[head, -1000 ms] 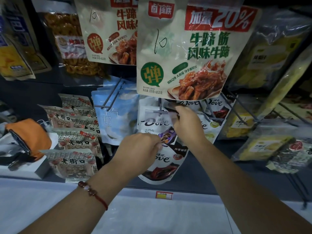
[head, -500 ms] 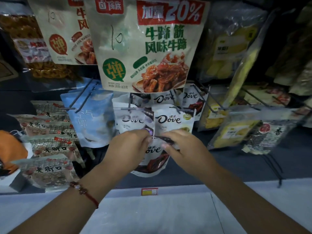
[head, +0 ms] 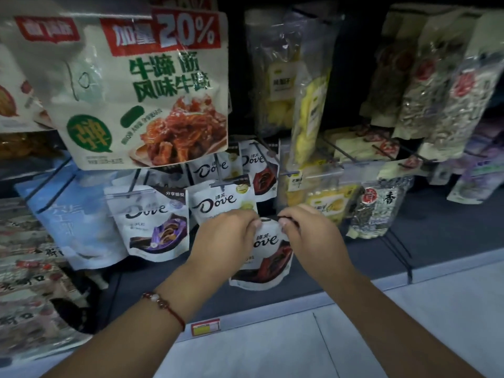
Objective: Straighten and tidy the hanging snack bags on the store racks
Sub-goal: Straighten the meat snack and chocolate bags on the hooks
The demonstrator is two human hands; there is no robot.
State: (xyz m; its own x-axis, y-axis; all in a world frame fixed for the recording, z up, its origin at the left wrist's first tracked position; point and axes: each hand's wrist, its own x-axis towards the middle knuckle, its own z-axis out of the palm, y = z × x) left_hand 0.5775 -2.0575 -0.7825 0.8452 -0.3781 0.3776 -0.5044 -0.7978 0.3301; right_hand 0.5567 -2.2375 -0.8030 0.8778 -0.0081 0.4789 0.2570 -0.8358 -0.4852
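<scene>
A white Dove bag with red-brown chocolate (head: 268,255) is off its hook, held low in front of the rack. My left hand (head: 226,236) pinches its top left corner and my right hand (head: 311,236) pinches its top right corner. Behind them hang a green-dotted Dove bag (head: 222,201), a purple Dove bag (head: 152,222) to the left and a red Dove bag (head: 260,170) further back. A big beef-tendon snack bag (head: 141,88) hangs above.
Wire hooks (head: 266,148) jut toward me from the rack. Yellow dried-fruit bags (head: 308,113), a sunflower-seed bag (head: 379,211) and darker bags (head: 436,85) hang right. A pale blue bag (head: 79,219) and patterned packs (head: 24,293) hang left. A shelf edge with a price tag (head: 205,327) lies below.
The view has swung right. Both hands have carried the red-brown Dove bag to the right and slightly down, now pinching its two top corners in front of the green-dotted Dove bag.
</scene>
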